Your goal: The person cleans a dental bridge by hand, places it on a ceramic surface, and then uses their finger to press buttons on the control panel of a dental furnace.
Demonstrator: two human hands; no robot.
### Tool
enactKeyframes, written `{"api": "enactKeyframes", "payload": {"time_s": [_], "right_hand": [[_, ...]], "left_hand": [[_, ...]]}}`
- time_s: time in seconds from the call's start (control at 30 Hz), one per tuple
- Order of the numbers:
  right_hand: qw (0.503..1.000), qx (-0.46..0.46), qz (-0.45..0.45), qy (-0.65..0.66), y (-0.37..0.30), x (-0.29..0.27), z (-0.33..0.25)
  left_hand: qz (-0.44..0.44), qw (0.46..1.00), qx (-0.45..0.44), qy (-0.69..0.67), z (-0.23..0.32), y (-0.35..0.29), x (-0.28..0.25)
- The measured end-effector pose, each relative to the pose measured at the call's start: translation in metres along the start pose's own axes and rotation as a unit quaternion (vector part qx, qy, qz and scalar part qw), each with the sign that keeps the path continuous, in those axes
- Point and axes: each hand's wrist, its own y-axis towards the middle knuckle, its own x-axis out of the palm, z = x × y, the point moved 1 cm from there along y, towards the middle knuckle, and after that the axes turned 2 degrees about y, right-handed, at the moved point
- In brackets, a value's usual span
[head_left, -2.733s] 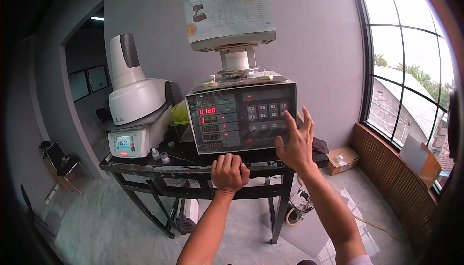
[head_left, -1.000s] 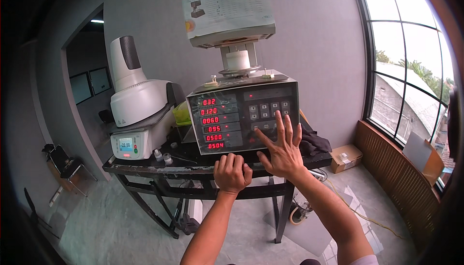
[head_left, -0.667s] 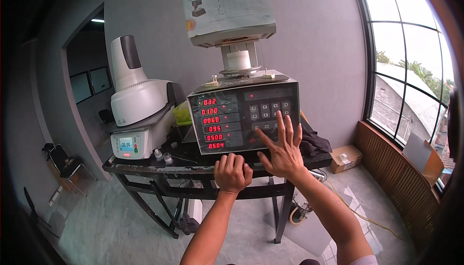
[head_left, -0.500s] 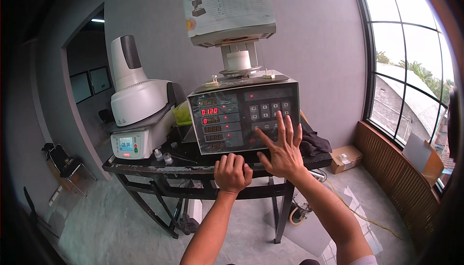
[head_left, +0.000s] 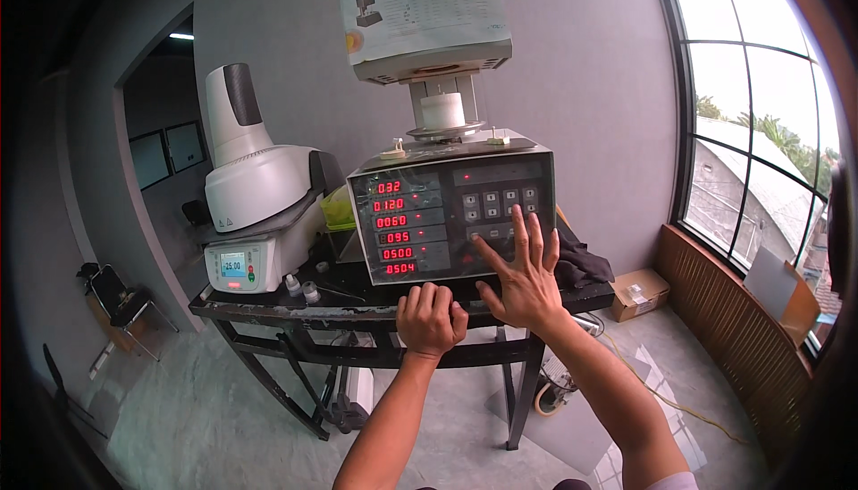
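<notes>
A box-shaped control unit [head_left: 451, 266] with a dark front panel stands before me on a black table [head_left: 268, 309]. Red digits glow in all rows of its display [head_left: 393, 229]. My right hand [head_left: 527, 283] is spread over the panel's lower right, its index fingertip at a small button in the keypad [head_left: 497, 206]. Curled over the table's front edge, my left hand [head_left: 430, 322] is closed on it. Above the control unit, a white cylinder [head_left: 441, 112] sits on a round metal plate [head_left: 445, 132], beneath the raised furnace head [head_left: 429, 25].
To the left stands a second white machine [head_left: 255, 190] with a small lit screen. Small bottles [head_left: 293, 285] and tweezers [head_left: 344, 293] lie near it. Dark cloth [head_left: 581, 266] lies right of the control unit. A cardboard box [head_left: 640, 294] and yellow cable [head_left: 666, 393] are on the floor by the window.
The display has gone from mostly dim rows to red digits lit in every row. Both my hands stay in nearly the same places.
</notes>
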Motion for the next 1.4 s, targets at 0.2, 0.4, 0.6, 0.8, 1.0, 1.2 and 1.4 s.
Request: {"api": "enactKeyframes", "payload": {"time_s": [0.2,0.4,0.6,0.8,1.0,1.2,1.4], "right_hand": [[1.000,0.000,0.001,-0.002,-0.0002,0.0002,0.0003],[1.000,0.000,0.001,-0.002,0.0001,-0.0001,-0.0002],[1.000,-0.001,0.002,0.002,-0.0004,-0.0010,0.0002],[1.000,-0.001,0.010,0.004,0.0006,-0.0010,-0.0005],[1.000,0.004,0.020,0.000,0.0009,-0.0020,-0.0003],[0.999,-0.016,0.034,0.018,-0.0028,-0.0053,0.0006],[0.990,-0.004,0.138,0.037,-0.0054,-0.0042,0.0012]], "left_hand": [[-0.004,1.000,-0.002,-0.002,0.0006,0.0004,-0.0004],[-0.005,1.000,-0.003,0.000,0.0005,-0.0002,-0.0004],[-0.004,1.000,-0.003,-0.003,0.0015,0.0010,-0.0007],[-0.001,1.000,-0.001,0.002,0.0005,0.0000,-0.0009],[-0.002,1.000,-0.001,0.001,0.0017,0.0017,-0.0008],[-0.003,1.000,-0.003,0.002,0.0012,0.0016,-0.0010],[0.001,1.000,0.005,0.003,-0.0001,0.0012,-0.0016]]}}
